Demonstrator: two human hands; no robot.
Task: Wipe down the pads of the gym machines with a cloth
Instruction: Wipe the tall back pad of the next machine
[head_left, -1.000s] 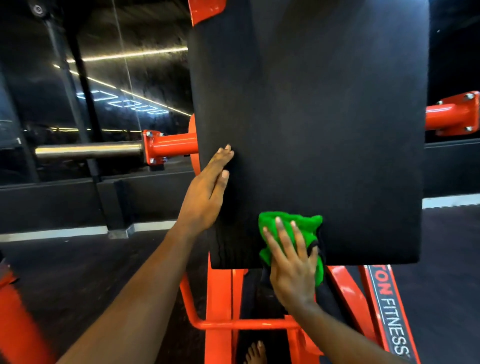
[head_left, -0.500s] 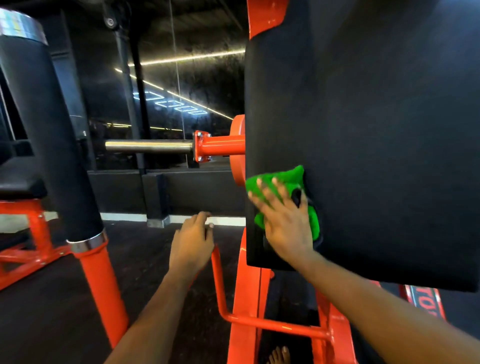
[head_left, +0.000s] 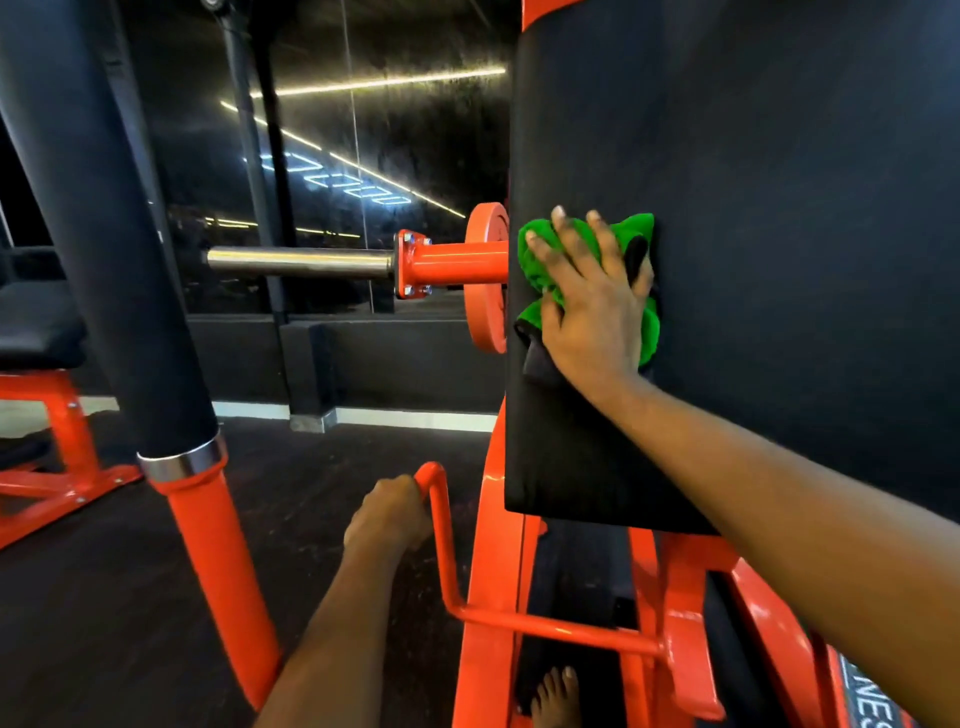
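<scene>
Now, cloth (head_left: 636, 228) under right hand (head_left: 592, 312).

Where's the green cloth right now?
Head view, centre: the green cloth is pressed under the right hand against the black pad near its left edge, beside the orange disc.

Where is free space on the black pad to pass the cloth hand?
Bare pad lies right of the green cloth and above it, and below the right hand to the bottom edge. Crowded: the left edge, beside the orange disc.
</scene>
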